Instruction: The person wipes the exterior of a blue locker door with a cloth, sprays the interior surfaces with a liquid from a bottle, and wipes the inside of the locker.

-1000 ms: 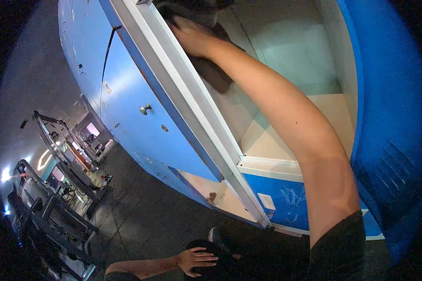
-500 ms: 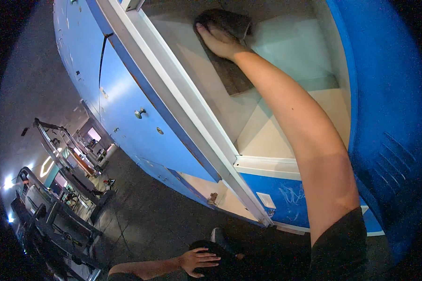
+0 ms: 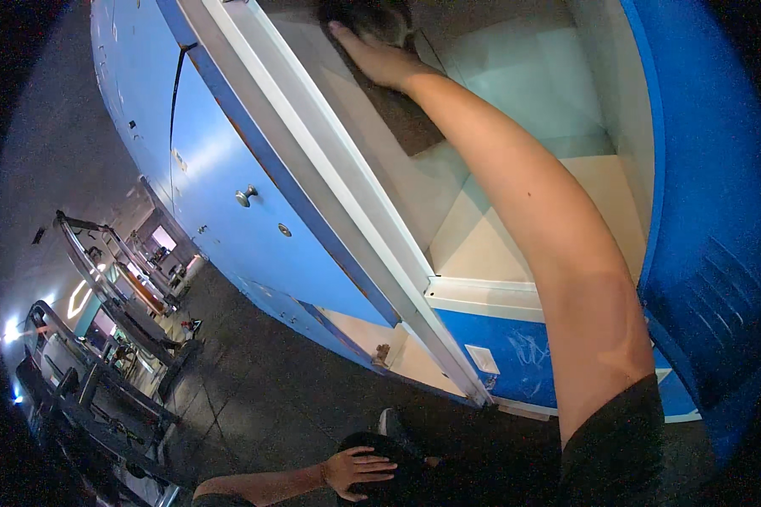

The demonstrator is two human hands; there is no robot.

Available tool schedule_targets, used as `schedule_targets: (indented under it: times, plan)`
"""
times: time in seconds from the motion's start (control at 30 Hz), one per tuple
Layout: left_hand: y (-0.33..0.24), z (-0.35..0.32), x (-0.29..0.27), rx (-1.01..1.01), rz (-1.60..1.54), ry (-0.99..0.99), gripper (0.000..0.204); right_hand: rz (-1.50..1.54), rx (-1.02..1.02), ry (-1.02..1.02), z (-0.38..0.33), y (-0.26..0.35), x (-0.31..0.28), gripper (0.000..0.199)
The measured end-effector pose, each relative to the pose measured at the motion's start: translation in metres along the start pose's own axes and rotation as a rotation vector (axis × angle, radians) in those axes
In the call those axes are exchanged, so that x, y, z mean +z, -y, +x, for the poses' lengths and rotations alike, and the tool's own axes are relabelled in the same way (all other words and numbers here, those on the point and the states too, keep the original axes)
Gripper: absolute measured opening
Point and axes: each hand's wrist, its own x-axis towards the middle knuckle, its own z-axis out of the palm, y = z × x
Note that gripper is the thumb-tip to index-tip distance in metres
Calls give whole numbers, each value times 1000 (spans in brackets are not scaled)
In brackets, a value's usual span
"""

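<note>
Reaching deep into an open locker compartment (image 3: 490,293), my right hand (image 3: 376,61) presses a dark brown cloth (image 3: 404,118) against the pale inner wall. The thumb shows at the upper left; the other fingers are partly lost against the cloth near the top edge. Part of the cloth hangs below the hand. At the bottom of the view, my left hand (image 3: 359,471) lies flat on my dark-clothed knee (image 3: 365,444), fingers spread and holding nothing.
The blue locker door (image 3: 710,203) with vent slots stands swung out at the right. Closed blue doors with a round knob (image 3: 246,196) line the left. A lower compartment (image 3: 410,359) is open. Gym machines (image 3: 101,380) stand on the dark floor at far left.
My right hand and the cloth have shifted up and to the left along the inner wall. My left hand stays on the knee. The view has moved slightly.
</note>
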Motion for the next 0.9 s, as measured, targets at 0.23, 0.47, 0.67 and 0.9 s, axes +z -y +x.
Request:
schedule_targets:
  times: [0.23, 0.47, 0.67, 0.9]
  plan:
    - [-1, 2, -4, -17, 15, 27, 74, 112, 40, -144, -4, -20, -5, 86]
    - [-4, -1, -1, -33, -1, -37, 75, 120, -108, -115, 42, 0, 20, 62]
    - [-2, -7, 3, -28, 14, -4, 74, -119, -66, -270, 40, -11, 25, 73]
    - [13, -4, 7, 8, 5, 57, 70, -176, -175, -262, 43, -66, 7, 66]
